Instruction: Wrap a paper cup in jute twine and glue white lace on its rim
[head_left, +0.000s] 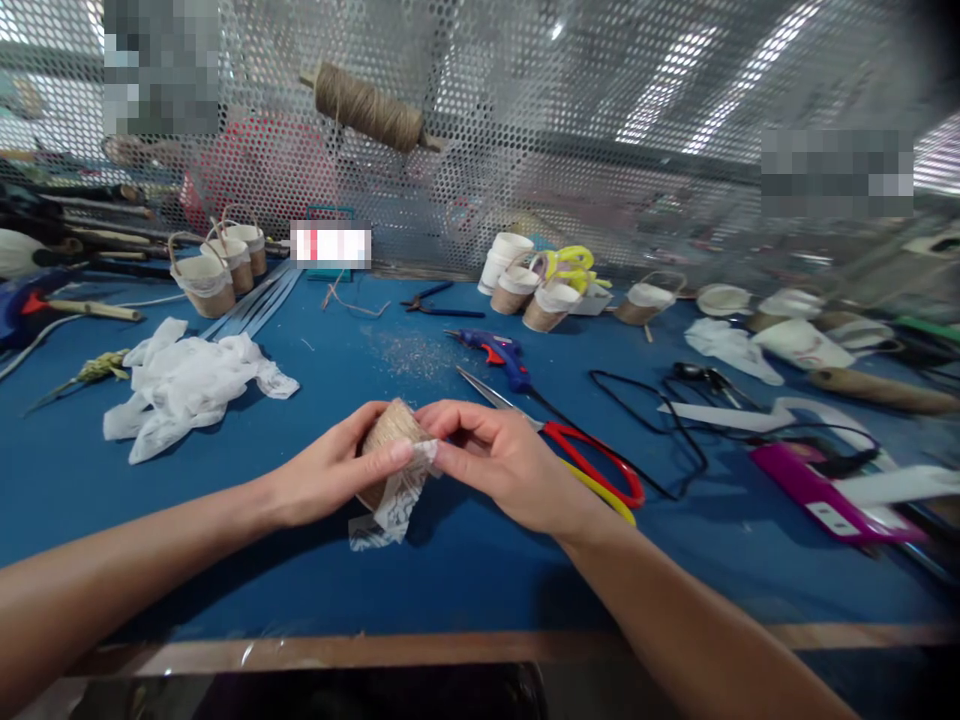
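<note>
A small cup wrapped in jute twine (pixel 388 428) lies on its side between my hands, just above the blue table (pixel 315 580). My left hand (pixel 330 472) curls around its left side. My right hand (pixel 504 462) pinches a strip of white lace (pixel 394 500) against the cup's rim. The loose end of the lace hangs down onto the table. Both hands are closed on these two things.
Red and yellow scissors (pixel 592 465) and a blue glue gun (pixel 501 352) lie right of my hands. A heap of white lace (pixel 191 385) sits at left. Finished twine cups (pixel 217 265) stand at the back, a twine spool (pixel 367 108) hangs on the mesh panel.
</note>
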